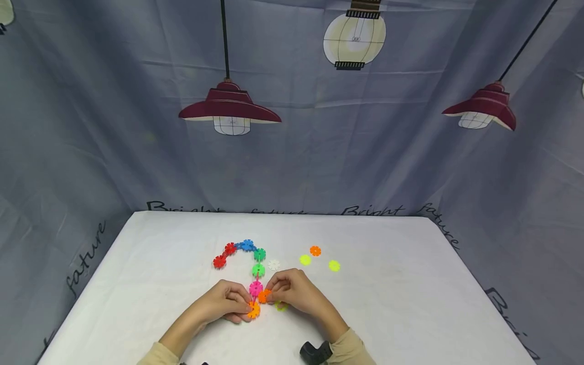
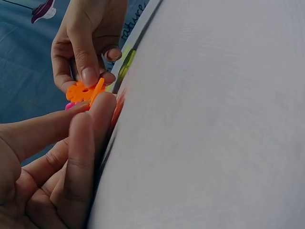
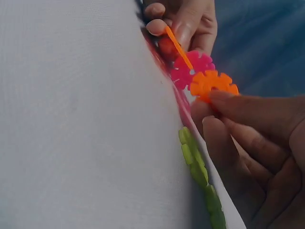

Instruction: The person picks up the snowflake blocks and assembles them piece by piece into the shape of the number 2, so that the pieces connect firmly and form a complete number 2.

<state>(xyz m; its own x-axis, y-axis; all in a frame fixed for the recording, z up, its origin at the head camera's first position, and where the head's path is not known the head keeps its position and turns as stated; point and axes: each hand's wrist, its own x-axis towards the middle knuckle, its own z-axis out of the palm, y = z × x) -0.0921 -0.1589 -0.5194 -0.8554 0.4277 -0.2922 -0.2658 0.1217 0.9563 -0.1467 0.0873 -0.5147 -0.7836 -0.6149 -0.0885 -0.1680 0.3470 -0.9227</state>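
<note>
Fingers curled, the left hand (image 1: 223, 304) pinches the lower orange disc (image 1: 254, 310), and the right hand (image 1: 294, 291) grips a second orange disc (image 1: 264, 297) between thumb and finger, just above and beside the first. Both are flat, bright pieces with notched, petal-like rims. The left hand's piece ends a chain (image 1: 258, 270) that lies near the middle of the surface (image 1: 401, 284) and bends like a hook: pink directly above the orange, then light green, darker green, blue across the top, and red down to the far left end. Some links stand edge-on between flat ones. Whether the right hand's disc touches the pink one, I cannot tell. A yellow-green disc (image 1: 281, 307) lies beside that hand; a white disc (image 1: 274, 265) sits just right of the greens, with two yellow discs (image 1: 305, 260) and a loose orange disc (image 1: 315, 251) farther right. White covers the surface. Round it hangs a grey-blue curtain (image 1: 292, 157), creased, printed with dark red lamps (image 1: 229, 106), a pale lantern-like bulb (image 1: 355, 39) and black lettering (image 1: 373, 210).
</note>
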